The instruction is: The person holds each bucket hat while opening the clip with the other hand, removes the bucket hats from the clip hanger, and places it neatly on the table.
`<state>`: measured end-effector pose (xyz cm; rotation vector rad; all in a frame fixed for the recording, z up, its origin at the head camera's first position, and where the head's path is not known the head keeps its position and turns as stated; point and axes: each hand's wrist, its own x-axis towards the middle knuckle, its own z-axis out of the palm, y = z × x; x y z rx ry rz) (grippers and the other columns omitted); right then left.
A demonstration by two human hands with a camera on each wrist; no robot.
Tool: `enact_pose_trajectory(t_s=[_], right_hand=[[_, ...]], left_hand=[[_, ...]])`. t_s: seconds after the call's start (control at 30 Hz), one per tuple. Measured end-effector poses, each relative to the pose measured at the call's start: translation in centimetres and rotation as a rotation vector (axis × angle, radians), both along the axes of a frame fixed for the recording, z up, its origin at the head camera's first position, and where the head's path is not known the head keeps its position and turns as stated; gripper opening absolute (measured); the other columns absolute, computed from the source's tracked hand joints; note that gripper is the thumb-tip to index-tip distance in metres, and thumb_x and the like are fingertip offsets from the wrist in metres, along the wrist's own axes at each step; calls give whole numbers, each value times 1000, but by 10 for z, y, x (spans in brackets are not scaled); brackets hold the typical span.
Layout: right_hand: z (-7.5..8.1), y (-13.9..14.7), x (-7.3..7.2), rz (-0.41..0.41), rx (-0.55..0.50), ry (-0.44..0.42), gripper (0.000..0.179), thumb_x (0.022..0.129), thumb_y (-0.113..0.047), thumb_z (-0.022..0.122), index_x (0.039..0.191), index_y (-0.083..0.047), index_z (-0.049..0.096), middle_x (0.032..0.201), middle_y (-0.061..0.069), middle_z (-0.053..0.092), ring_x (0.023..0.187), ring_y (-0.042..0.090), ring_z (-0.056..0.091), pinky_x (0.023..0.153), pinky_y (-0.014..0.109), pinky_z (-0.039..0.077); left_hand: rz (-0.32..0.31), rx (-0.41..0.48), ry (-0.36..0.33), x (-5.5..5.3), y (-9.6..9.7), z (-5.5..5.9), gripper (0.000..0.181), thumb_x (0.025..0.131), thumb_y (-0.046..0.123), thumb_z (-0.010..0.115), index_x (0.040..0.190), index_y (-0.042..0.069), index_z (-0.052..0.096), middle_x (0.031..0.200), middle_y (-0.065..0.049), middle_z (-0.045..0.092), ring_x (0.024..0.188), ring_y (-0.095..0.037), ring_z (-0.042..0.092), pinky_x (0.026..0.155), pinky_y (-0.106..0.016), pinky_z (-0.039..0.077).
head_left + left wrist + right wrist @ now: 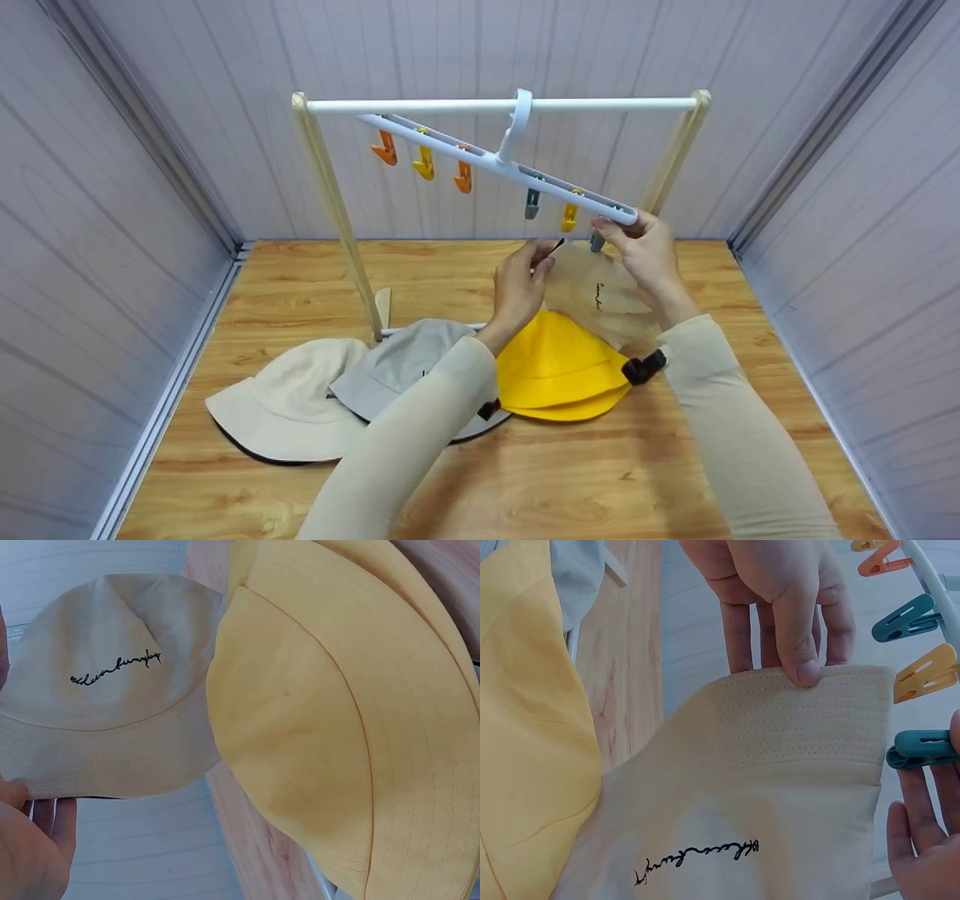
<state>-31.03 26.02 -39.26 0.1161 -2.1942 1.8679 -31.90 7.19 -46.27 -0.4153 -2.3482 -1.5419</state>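
My left hand point(521, 281) pinches the brim of a beige bucket hat point(592, 289), thumb on one side and fingers on the other. The hat hangs sideways, its dark script lettering point(697, 861) showing. At the near right end of a white clip hanger point(442, 146), my right hand point(651, 251) pinches a dark green clothespin point(922, 748) between thumb and fingers. The clothespin's tip is close beside the hat's brim edge in the right wrist view. A yellow clip point(926, 675) and another green clip point(906, 619) hang farther along the hanger.
The hanger's hook point(523, 112) sits over the white rod point(420, 106) of a wooden-post rack. Orange and yellow clips point(424, 157) hang on its left half. Yellow point(559, 364), grey point(420, 360) and cream point(300, 397) bucket hats lie on the wooden table point(570, 480).
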Motion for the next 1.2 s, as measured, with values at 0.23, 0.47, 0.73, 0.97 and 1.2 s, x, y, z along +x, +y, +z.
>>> enact_pose_trajectory(t_s=[0.23, 0.47, 0.73, 0.97, 1.2], right_hand=[[1, 0, 0, 11, -26, 27, 37, 98, -15, 78, 124, 10, 70, 98, -7, 76, 102, 18, 76, 96, 22, 57], [0, 0, 0, 12, -20, 29, 37, 98, -16, 78, 125, 9, 70, 99, -7, 76, 96, 9, 73, 95, 22, 57], [0, 3, 1, 43, -55, 17, 35, 98, -20, 78, 125, 2, 72, 104, -1, 79, 97, 11, 73, 90, 19, 55], [-1, 5, 1, 53, -59, 7, 40, 98, -22, 79, 127, 3, 70, 105, 0, 78, 94, 10, 68, 70, 15, 48], [-2, 5, 2, 67, -28, -6, 43, 99, -22, 77, 129, 7, 66, 104, -2, 74, 98, 16, 66, 93, 23, 55]], left_hand=[[8, 14, 17, 1, -5, -4, 12, 104, 8, 68, 114, 9, 74, 109, -3, 78, 97, -15, 73, 86, -24, 59], [12, 31, -2, 4, -9, -6, 14, 104, 8, 68, 116, 9, 75, 109, -4, 78, 97, -16, 73, 85, -24, 60], [7, 53, 4, 5, -12, -9, 13, 103, 5, 69, 114, 7, 74, 107, -5, 77, 96, -16, 72, 84, -24, 59], [3, 78, -8, 8, -14, -11, 13, 104, 5, 68, 115, 6, 74, 107, -6, 76, 96, -17, 72, 84, -25, 60], [9, 81, -19, 10, -17, -14, 13, 104, 7, 68, 116, 9, 74, 107, -3, 76, 95, -15, 71, 84, -24, 59]])
